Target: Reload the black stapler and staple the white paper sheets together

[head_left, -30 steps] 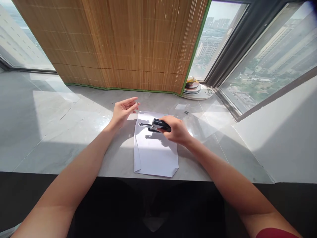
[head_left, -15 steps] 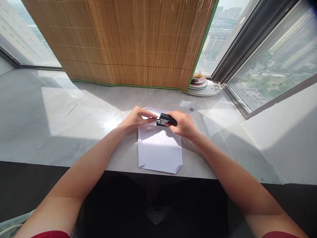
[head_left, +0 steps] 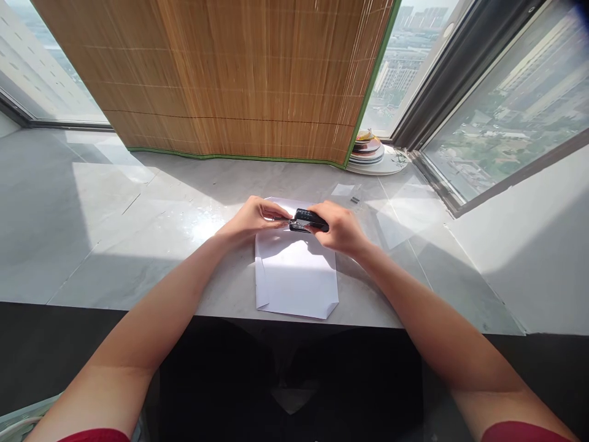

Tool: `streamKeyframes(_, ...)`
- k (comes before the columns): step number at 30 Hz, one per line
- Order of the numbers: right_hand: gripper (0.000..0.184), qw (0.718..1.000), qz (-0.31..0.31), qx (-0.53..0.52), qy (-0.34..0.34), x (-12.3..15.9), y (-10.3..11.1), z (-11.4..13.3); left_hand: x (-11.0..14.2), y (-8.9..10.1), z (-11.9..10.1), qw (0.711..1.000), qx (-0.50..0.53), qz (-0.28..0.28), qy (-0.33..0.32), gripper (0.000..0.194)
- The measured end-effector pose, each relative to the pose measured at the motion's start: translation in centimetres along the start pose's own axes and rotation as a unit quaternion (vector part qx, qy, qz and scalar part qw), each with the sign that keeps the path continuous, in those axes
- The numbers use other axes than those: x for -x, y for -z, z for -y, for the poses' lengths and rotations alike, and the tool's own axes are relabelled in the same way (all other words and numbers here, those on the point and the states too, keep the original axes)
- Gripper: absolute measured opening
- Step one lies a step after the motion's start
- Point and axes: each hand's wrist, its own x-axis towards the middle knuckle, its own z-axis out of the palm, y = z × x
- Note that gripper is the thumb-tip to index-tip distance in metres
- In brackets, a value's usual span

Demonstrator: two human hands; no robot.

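A small black stapler [head_left: 307, 220] is held over the top of a white sheet of paper [head_left: 297, 270] with folded corners, lying on a pale marble sill [head_left: 138, 245]. My right hand [head_left: 339, 230] is wrapped round the stapler's rear. My left hand [head_left: 256, 217] pinches at the stapler's metal front end with fingertips together. Both hands meet above the paper's far edge.
A bamboo blind [head_left: 230, 80] hangs behind. A stack of plates [head_left: 370, 155] sits at the back right by the window frame. A small paper scrap [head_left: 343, 189] and a small dark strip [head_left: 355, 200] lie beyond the hands. The sill's near edge drops to dark floor.
A second ago my left hand was open and apart at the left; it has come over and closed on the stapler's front. The stapler's drawn-out front part is now in.
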Motion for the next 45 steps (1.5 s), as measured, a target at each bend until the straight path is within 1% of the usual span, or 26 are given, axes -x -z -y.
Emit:
streamKeyframes(4,0.028,1.0,-0.001,0.003,0.004,0.0,0.0,-0.1,0.0,0.0,-0.1,1.0,0.001,0.01,0.0,0.022)
streamKeyframes(10,0.027,1.0,0.002,-0.001,-0.003,0.0,0.2,0.0,0.0,0.0,-0.6,0.999,0.023,0.023,0.018,0.027)
streamKeyframes(15,0.027,1.0,0.006,0.004,-0.003,0.0,0.2,0.0,-0.1,-0.1,-0.8,1.0,0.004,0.015,0.017,0.021)
streamKeyframes(20,0.022,1.0,-0.012,-0.008,-0.005,-0.1,0.5,-0.2,-0.1,0.1,-0.5,0.999,0.016,0.006,0.032,0.024)
streamKeyframes(23,0.021,0.999,-0.016,-0.02,-0.019,-0.1,1.0,-0.6,0.1,0.3,-0.6,0.999,0.014,-0.004,0.041,0.025)
streamKeyframes(27,0.02,0.998,-0.023,-0.042,-0.042,-0.1,1.9,-1.4,0.6,0.3,-1.2,0.999,-0.003,-0.024,0.034,0.023)
streamKeyframes(29,0.02,0.997,-0.019,-0.059,-0.039,-0.1,2.3,-1.5,0.7,0.1,-1.4,0.999,-0.011,-0.031,0.027,0.026)
streamKeyframes(31,0.02,0.997,-0.004,-0.078,-0.021,-0.1,2.3,-1.2,0.7,-0.2,-1.2,0.999,-0.019,-0.027,0.004,0.034)
streamKeyframes(35,0.022,0.992,0.015,-0.115,0.057,0.0,1.2,0.3,0.1,-1.1,-0.6,0.997,-0.043,-0.009,-0.07,0.055)
streamKeyframes(37,0.021,0.988,0.004,-0.121,0.093,0.0,0.5,0.9,-0.2,-1.5,-0.6,0.994,-0.057,0.001,-0.095,0.055)
streamKeyframes(39,0.02,0.986,-0.005,-0.122,0.114,0.0,0.2,1.3,-0.3,-1.6,-0.9,0.992,-0.059,0.017,-0.109,0.051)
streamKeyframes(41,0.02,0.985,-0.002,-0.124,0.117,-0.1,0.3,1.3,-0.4,-1.6,-1.1,0.991,-0.058,0.026,-0.117,0.049)
streamKeyframes(42,0.021,0.986,-0.001,-0.127,0.109,-0.1,0.6,1.3,-0.5,-1.5,-1.2,0.991,-0.064,0.019,-0.119,0.05)
streamKeyframes(44,0.023,0.989,-0.015,-0.132,0.071,-0.3,1.6,0.9,-0.6,-1.4,-1.0,0.988,-0.1,-0.017,-0.115,0.046)
streamKeyframes(45,0.024,0.99,-0.031,-0.128,0.04,-0.4,2.3,0.6,-0.7,-1.3,-0.7,0.984,-0.132,-0.044,-0.108,0.039)
